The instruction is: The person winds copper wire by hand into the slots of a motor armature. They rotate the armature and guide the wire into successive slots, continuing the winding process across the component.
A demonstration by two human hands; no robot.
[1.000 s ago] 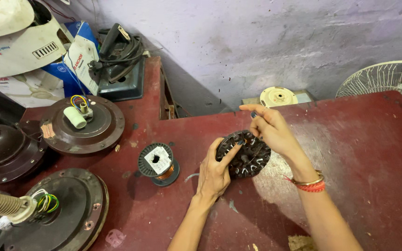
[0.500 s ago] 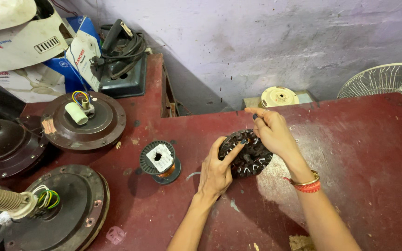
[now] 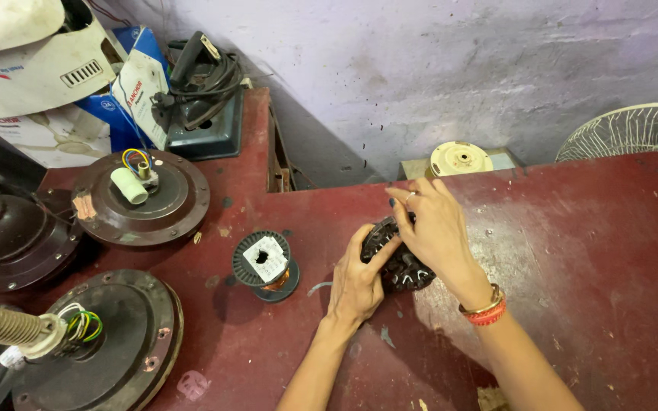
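A dark round fan stator [image 3: 404, 268] with slotted teeth rests tilted on the red table [image 3: 573, 251]. My left hand [image 3: 358, 280] grips its left rim, thumb on the edge. My right hand [image 3: 437, 228] lies over its upper right side, fingers spread at the top edge; an orange and gold bangle sits on that wrist. A black spool of copper wire [image 3: 265, 265] stands just left of my left hand.
Three brown ceiling fan motor housings lie at the left: one with a white capacitor [image 3: 140, 196], one with coloured wires [image 3: 108, 335], one half out of view [image 3: 1, 236]. Cardboard boxes and a dark machine [image 3: 203, 99] stand behind. A fan guard [image 3: 634, 129] and a cream disc [image 3: 460, 158] sit beyond the table.
The stator has tipped more on edge, and my right hand has closed down over it. The view has shifted slightly.
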